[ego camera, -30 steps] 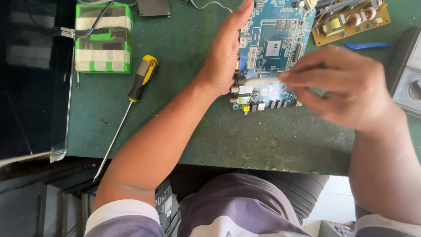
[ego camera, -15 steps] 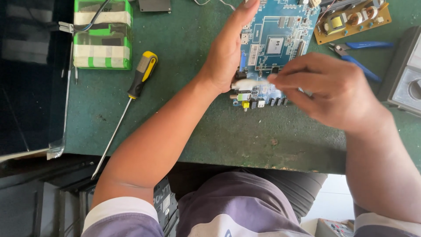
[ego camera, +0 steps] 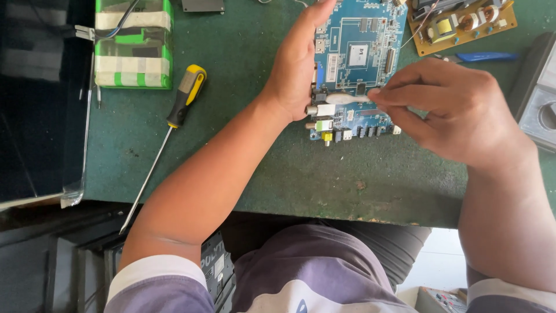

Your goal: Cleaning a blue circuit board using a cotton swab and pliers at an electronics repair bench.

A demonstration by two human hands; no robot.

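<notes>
Green work mat [ego camera: 243, 162] over the bench, scuffed and stained near the front edge. On it: blue circuit board [ego camera: 359, 64] at top centre, lying flat; yellow-and-black screwdriver [ego camera: 168, 130] to its left, shaft angled down past the mat's front edge; green battery pack wrapped in pale tape [ego camera: 133, 43] at upper left; tan power board with coils [ego camera: 460, 23] at upper right; blue-handled tool [ego camera: 480, 57] just below that; grey meter [ego camera: 536, 93] at right edge; dark screen panel [ego camera: 40, 98] along left side.
</notes>
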